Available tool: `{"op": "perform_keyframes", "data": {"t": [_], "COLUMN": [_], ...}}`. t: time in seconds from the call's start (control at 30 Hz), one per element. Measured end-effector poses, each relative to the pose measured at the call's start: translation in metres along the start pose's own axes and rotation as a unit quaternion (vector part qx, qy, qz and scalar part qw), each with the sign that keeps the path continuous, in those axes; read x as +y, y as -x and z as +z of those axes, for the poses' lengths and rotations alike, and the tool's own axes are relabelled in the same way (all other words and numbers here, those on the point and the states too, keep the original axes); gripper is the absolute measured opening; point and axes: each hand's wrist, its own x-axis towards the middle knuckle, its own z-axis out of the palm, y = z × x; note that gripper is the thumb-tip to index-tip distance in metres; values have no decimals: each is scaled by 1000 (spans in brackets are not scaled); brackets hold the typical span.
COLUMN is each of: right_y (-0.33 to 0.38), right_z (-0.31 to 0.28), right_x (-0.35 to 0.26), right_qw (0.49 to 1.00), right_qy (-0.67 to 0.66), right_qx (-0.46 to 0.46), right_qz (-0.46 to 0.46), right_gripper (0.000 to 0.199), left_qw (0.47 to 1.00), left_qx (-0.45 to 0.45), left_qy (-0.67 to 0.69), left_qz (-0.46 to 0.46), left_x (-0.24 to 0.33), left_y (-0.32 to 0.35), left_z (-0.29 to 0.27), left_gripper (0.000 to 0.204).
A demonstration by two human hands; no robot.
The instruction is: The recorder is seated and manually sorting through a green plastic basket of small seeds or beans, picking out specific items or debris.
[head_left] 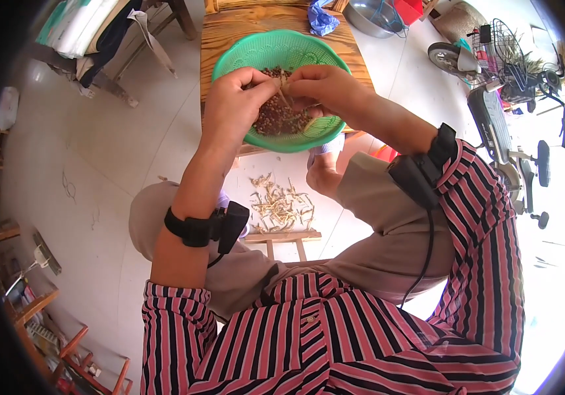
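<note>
In the head view, your left hand and right hand together pinch 1 thin, pale pod over the green basket. Small brown beans lie inside the basket, which stands on the wooden surface. Beyond it, far right, sits a crumpled blue bag; nearer you, dry husks litter the floor.

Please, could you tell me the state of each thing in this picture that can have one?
Left hand: closed, pinching a thin pale pod
Right hand: fingers bent, closed at the same pod
Green basket: upright, partly filled
Brown seeds: loose inside the basket
Pale husks: scattered on the floor
Blue wrapper: crumpled
</note>
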Motion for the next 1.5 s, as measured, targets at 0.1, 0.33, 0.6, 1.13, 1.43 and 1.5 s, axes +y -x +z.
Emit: {"op": "perform_keyframes", "data": {"t": [0.1, 0.33, 0.6, 1.13, 1.43, 1.5], "right_y": [0, 3, -4, -11, -30, -24], "right_z": [-3, -1, -9, -15, -14, -23], "right_x": [2, 0, 6, 23, 36, 31], "right_qw": [999, 994, 996, 731, 721, 782], "right_qy": [-33, -102, -41, 673, 684, 602], "right_qx": [9, -34, -56, -29, -44, -41], "right_qz": [-6, 0, -55, -113, -99, -157], "right_gripper": [14, 18, 18, 16, 11, 11], "left_qw": [999, 984, 951, 921, 789, 800], "left_qx": [-12, -45, -93, -97, -173, -157], "left_qy": [-22, 162, 279, 376, 587, 576], "left_qz": [-33, -53, -92, -26, -56, -54], "left_x": [-1, -9, -11, -5, -13, -10], "left_y": [-2, -7, -9, -10, -17, -15], "left_z": [-3, -9, -3, -17, -34, -36], "left_gripper": [18, 12, 11, 11, 13, 12]}}
